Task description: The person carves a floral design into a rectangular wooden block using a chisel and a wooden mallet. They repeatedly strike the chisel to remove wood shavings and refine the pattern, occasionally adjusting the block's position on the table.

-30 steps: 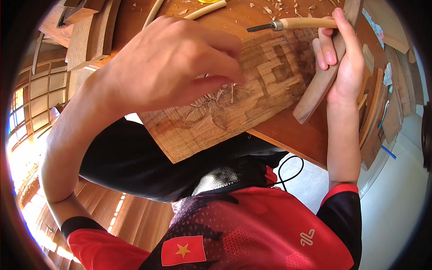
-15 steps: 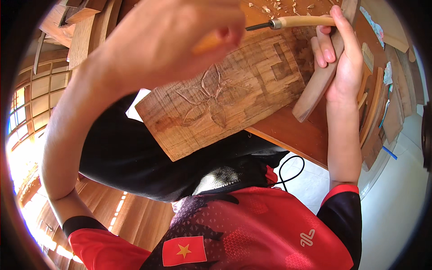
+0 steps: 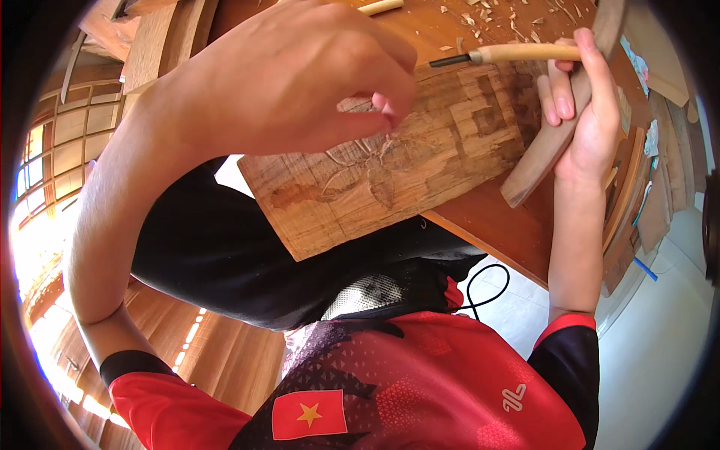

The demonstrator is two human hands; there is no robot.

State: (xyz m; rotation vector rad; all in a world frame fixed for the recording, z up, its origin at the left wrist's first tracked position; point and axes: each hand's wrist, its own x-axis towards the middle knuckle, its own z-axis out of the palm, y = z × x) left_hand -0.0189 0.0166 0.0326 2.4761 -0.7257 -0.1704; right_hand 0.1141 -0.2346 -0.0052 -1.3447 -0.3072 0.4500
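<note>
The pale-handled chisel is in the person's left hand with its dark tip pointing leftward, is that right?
Not quite: the head view shows the chisel in the right hand; its dark tip does point leftward.

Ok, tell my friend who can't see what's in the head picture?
A left hand is over a wooden board carved with a flower. The right hand holds a carving tool and a wooden bar, with shavings scattered on the table.
</note>
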